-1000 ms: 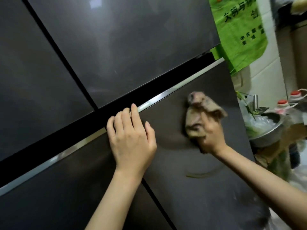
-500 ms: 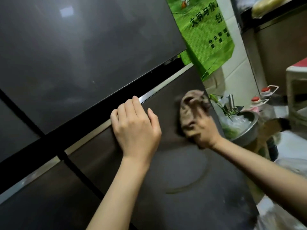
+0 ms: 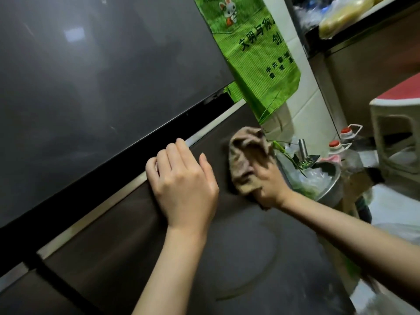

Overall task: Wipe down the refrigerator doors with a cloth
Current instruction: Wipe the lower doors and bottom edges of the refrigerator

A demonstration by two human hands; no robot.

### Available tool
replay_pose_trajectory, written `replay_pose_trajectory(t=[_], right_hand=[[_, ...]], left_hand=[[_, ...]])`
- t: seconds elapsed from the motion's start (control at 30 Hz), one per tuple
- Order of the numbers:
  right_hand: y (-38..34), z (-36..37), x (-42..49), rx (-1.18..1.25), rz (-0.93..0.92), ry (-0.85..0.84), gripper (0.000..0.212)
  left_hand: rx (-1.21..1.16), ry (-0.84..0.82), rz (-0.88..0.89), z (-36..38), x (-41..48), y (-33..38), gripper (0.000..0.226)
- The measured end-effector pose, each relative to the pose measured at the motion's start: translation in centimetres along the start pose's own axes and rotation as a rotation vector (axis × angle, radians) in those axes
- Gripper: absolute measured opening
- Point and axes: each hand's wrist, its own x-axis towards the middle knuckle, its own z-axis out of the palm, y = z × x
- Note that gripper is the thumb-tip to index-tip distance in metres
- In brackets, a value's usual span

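Right hand (image 3: 270,187) is closed around one crumpled tan cloth (image 3: 246,160), pressing it flat against the lower refrigerator door (image 3: 227,258) close to that door's right edge. Left hand (image 3: 181,185) lies spread and empty on the same door, fingers curled over its top edge where a brushed silver trim strip (image 3: 109,201) runs along it. The two hands sit near each other but apart, with a strip of bare door between them.

Two door panels fill most of the view: the upper refrigerator door (image 3: 102,76), smooth, grey and glossy with pale reflections, and the lower one, darker and matte, carrying a curved damp streak below the hands. A black gap separates them. A further seam shows at the lower left corner. The lower door is bare below the hands and to their left.

One green woven bag (image 3: 261,53) with a rabbit print hangs at the upper door's right edge, its bottom corner just above the cloth. Farther right stand two clear bottles with red caps (image 3: 334,144), one round metal bowl (image 3: 329,178) holding greens and plastic film, and one pale plastic stool (image 3: 395,137) with a red top.
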Motion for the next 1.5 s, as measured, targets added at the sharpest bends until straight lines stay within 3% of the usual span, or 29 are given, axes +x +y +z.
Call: replay_pose_trajectory(t=[0.13,0.23,0.3,0.47,0.63,0.73,0.83,0.93,0.97,1.1,1.2,1.27,1.33,1.4,1.47,1.5], right_hand=[[2.0,-1.4,5.6,0.024,0.143,-0.026,0.055],[0.8,-1.5,9.2,0.07,0.368,0.092,0.066],[0.3,-0.8,6.2,0.078,0.402,0.103,0.066],[2.0,-1.2,-6.0,0.093,0.478,-0.096,0.065],[-0.6,0.2,-5.7,0.041,0.615,0.042,0.065],[-6.4,2.0,-6.1,0.146,0.413,-0.009,0.067],[-7.0,1.7,-8.5,0.061,0.065,-0.24,0.057],[-1.5,0.8,-9.1,-0.126,0.093,-0.3,0.037],[0.2,0.4,-9.0,-0.145,0.194,-0.262,0.027],[1.1,0.1,-7.7,-0.018,0.4,-0.03,0.062],[-3.4,1.7,-8.0,0.184,0.778,0.163,0.068],[-6.7,2.4,-9.0,0.191,0.655,0.125,0.068],[-7.6,2.0,-9.7,0.102,0.292,-0.027,0.067],[-4.5,1.3,-10.2,0.039,0.047,-0.148,0.061],[-0.7,1.4,-11.1,-0.02,-0.01,-0.201,0.054],[-0.2,1.2,-11.9,0.013,0.098,-0.173,0.055]], left_hand=[[0.009,0.025,-0.011,0.1,0.1,0.3,0.045],[0.019,0.013,-0.025,0.2,0.0,0.5,0.046],[0.02,0.011,-0.025,0.2,0.0,0.6,0.047],[0.045,-0.01,-0.021,0.1,-0.2,0.8,0.051],[0.072,-0.007,-0.017,0.2,-0.3,0.7,0.053],[0.08,-0.013,-0.023,0.1,-0.4,1.0,0.054],[0.084,-0.017,-0.01,0.1,-0.6,0.7,0.056],[0.121,-0.021,0.046,0.0,-0.9,0.2,0.058],[0.131,-0.022,0.059,0.1,-0.9,0.0,0.059],[0.137,-0.016,0.055,0.4,-0.9,0.3,0.062],[0.148,-0.046,0.052,0.6,-1.1,0.4,0.066],[0.147,-0.068,0.074,0.4,-1.2,0.2,0.068],[0.121,-0.072,0.111,0.0,-1.4,-0.2,0.069],[0.088,-0.059,0.167,-0.7,-2.0,-0.6,0.068],[0.063,-0.033,0.23,-1.6,-3.5,-1.0,0.067],[0.057,-0.027,0.254,-2.1,-4.7,-1.3,0.067]])
